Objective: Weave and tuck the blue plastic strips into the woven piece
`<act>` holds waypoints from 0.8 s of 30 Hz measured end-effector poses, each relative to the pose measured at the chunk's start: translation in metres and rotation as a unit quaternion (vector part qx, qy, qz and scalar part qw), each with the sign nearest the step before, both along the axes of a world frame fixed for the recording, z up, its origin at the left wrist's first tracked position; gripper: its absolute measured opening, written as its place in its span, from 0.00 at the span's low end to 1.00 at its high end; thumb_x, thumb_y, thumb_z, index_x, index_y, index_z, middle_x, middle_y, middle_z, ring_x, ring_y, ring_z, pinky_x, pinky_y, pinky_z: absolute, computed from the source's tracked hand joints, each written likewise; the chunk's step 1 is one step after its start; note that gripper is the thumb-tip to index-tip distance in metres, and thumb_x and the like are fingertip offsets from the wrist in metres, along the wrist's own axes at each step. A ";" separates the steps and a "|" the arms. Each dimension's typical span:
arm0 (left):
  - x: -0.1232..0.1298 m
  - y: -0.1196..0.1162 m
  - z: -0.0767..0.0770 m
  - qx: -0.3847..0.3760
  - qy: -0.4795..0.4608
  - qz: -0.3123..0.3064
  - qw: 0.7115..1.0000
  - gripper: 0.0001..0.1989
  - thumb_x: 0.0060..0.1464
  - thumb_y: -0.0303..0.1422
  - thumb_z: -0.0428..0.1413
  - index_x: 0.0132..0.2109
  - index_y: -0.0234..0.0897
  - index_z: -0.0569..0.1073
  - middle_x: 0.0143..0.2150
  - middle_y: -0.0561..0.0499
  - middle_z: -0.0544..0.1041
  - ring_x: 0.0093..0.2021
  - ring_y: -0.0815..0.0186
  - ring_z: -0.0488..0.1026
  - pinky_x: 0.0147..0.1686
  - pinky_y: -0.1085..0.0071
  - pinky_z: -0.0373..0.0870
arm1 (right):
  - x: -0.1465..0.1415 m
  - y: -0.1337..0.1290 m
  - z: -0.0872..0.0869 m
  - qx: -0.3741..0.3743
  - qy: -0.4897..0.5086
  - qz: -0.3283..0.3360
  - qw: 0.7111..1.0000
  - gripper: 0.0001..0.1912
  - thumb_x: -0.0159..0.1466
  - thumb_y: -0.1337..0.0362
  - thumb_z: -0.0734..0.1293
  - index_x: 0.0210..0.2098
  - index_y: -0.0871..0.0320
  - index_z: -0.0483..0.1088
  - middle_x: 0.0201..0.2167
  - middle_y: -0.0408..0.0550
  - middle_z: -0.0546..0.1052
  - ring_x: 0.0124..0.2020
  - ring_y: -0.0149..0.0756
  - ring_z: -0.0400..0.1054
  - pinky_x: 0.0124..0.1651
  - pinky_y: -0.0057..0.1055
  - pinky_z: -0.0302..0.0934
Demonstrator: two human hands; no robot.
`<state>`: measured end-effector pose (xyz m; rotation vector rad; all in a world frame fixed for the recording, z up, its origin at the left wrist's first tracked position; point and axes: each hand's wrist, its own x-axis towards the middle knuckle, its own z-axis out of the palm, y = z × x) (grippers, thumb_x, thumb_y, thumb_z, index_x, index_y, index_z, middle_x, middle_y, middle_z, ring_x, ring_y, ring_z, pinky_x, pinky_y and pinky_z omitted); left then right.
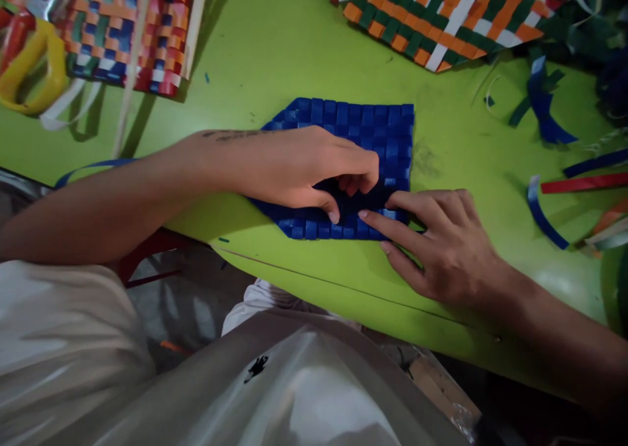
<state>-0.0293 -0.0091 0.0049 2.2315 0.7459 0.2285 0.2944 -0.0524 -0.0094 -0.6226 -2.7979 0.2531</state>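
Note:
A small blue woven mat of plaited flat strips (pixel 338 114) lies on the green table, with slanted corners on its left side. Across its middle reaches my left hand (pixel 314 168), fingertips curled down over the weave. Its thumb rests near the lower edge, apart from the curled fingers. What is under those fingertips is partly hidden. At the mat's lower right corner is my right hand (pixel 436 237), its fingers spread. Its index and middle fingertips lie on the mat, and the thumb is beside the lower edge. I see nothing gripped in either hand.
Scissors with a yellow handle (pixel 53 67) lie at upper left beside a multicoloured woven piece (pixel 112 34) and thin pale sticks (pixel 130 73). An orange, green and white woven piece (pixel 441 14) lies at the top. Loose blue strips (pixel 544 106) and a red strip (pixel 583 183) are at right.

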 end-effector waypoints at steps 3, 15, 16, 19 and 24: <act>0.003 0.000 0.000 0.010 -0.001 -0.003 1.000 0.09 0.71 0.39 0.64 0.55 0.45 0.80 0.50 0.48 0.85 0.51 0.54 0.84 0.49 0.63 0.75 | -0.003 0.000 0.000 -0.017 0.013 -0.016 1.000 0.25 0.78 0.60 0.72 0.72 0.50 0.74 0.62 0.56 0.83 0.54 0.57 0.78 0.52 0.51 0.65; 0.008 0.004 0.010 -0.019 -0.007 0.009 1.000 0.16 0.63 0.15 0.56 0.49 0.40 0.76 0.45 0.52 0.84 0.44 0.67 0.78 0.44 0.72 0.68 | -0.049 0.007 0.018 -0.153 0.001 -0.131 0.980 0.07 0.77 0.66 0.70 0.51 0.53 0.81 0.52 0.56 0.79 0.52 0.55 0.72 0.58 0.53 0.67; 0.008 0.004 0.010 -0.011 -0.009 0.006 1.000 0.15 0.63 0.15 0.56 0.48 0.40 0.76 0.44 0.52 0.83 0.44 0.67 0.78 0.43 0.72 0.67 | -0.053 0.007 0.019 -0.159 -0.007 -0.141 0.977 0.06 0.76 0.67 0.70 0.48 0.53 0.80 0.51 0.56 0.79 0.52 0.55 0.71 0.57 0.53 0.66; 0.008 0.003 0.006 0.001 -0.034 -0.001 0.999 0.15 0.63 0.15 0.58 0.48 0.39 0.74 0.43 0.53 0.82 0.44 0.68 0.78 0.42 0.73 0.66 | -0.064 0.007 0.020 -0.195 0.009 -0.158 0.968 0.06 0.74 0.70 0.69 0.41 0.53 0.77 0.47 0.53 0.78 0.50 0.52 0.70 0.56 0.50 0.65; 0.006 0.006 -0.009 -0.008 -0.086 0.006 0.996 0.21 0.65 0.16 0.54 0.59 0.41 0.71 0.46 0.54 0.84 0.44 0.69 0.81 0.40 0.75 0.70 | -0.072 0.004 0.022 -0.229 0.087 -0.176 0.953 0.08 0.74 0.68 0.71 0.36 0.52 0.77 0.42 0.49 0.79 0.48 0.48 0.72 0.56 0.49 0.66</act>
